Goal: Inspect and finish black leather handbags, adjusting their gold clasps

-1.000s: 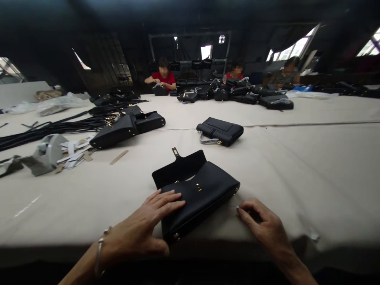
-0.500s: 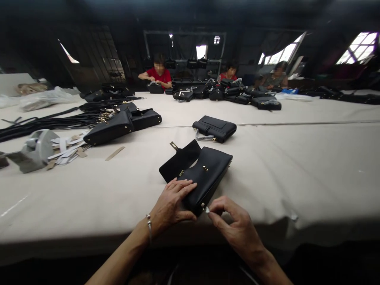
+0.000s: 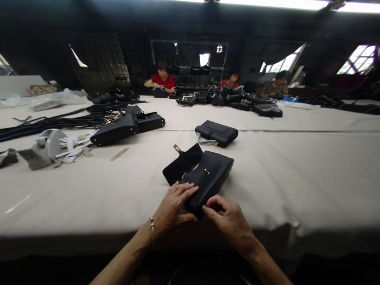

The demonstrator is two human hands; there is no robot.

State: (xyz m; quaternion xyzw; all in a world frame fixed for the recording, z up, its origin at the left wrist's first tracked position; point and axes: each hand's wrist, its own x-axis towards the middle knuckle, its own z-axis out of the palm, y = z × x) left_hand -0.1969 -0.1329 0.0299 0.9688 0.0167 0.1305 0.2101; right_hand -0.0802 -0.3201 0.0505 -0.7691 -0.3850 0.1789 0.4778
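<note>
A black handbag lies on the table with its flap folded open to the left. A gold clasp fitting shows on its front. My left hand grips the near end of the bag, fingers across the front and thumb at the lower edge. My right hand is closed in a pinch at the bag's near bottom corner. Between its thumb and forefinger is a small white scrap, mostly hidden, against the corner where the metal stud sits.
A second black handbag lies just beyond. To the left are more bags, black straps, a grey tape dispenser and paper strips. Several bags are heaped at the far side, where people sit.
My right hand has moved slightly left, bringing the white scrap from just beside the bag's corner onto it. My left hand keeps its hold. The camera view has tilted up a little.
</note>
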